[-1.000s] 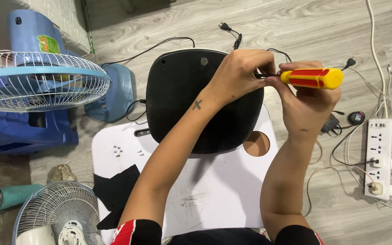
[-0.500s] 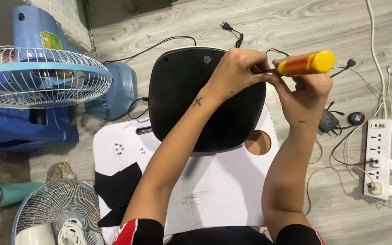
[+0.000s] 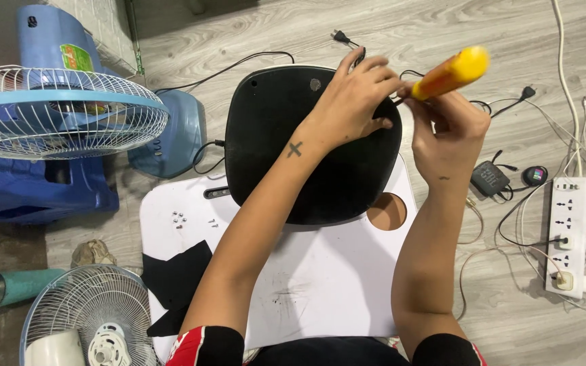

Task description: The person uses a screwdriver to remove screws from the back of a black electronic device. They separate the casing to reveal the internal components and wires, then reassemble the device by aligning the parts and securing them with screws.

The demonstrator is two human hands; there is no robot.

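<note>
Already a few screws lie loose on the white worktop; the right hand grips a yellow screwdriver (tilted) at the black base, the left hand steadying it, so unscrewing seems partway.

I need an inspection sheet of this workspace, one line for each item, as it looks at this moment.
Surface: white board with a round hole, lying on a grey wood floor.
Job's things: black fan base on the board; yellow-handled screwdriver.
Clutter: small screws, black scraps, crumpled rag.
Grippers: left hand rests on the base; right hand grips the screwdriver, tilted.
Cables: black cord with plug; power strip with white chargers.
Surroundings: blue fan, white fan grille, teal cylinder.
</note>
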